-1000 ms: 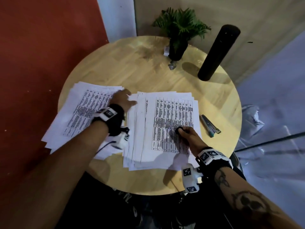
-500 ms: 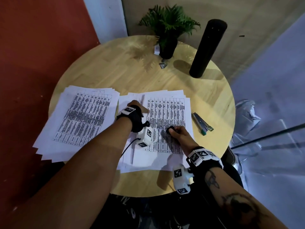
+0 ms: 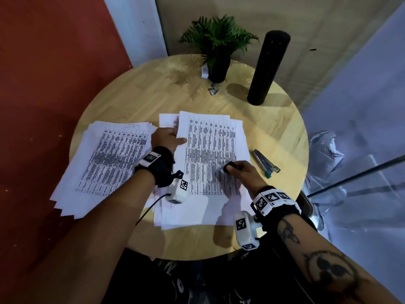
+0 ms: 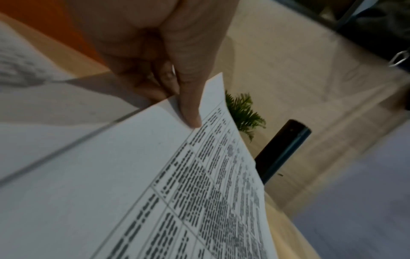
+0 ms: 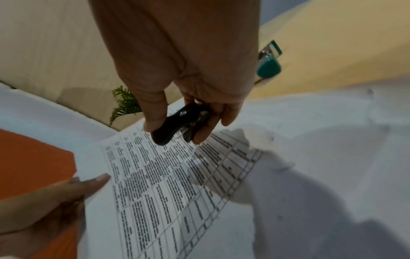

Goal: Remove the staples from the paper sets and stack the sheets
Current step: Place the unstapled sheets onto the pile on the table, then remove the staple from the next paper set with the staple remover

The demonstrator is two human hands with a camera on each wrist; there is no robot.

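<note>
Your left hand (image 3: 166,139) pinched the top sheet (image 3: 210,150) beside the finished stack (image 3: 105,163); your right hand (image 3: 243,172) gripped the staple remover (image 3: 229,166) over it. More sets seemed to remain underneath.

1. Pale, smooth wood grain on the round table (image 3: 140,99).
2. Matt white printed paper sheets (image 3: 210,141).
3. Black plastic staple remover (image 5: 177,122) with metal teeth.
4. Matt black cylinder (image 3: 268,69).
</note>
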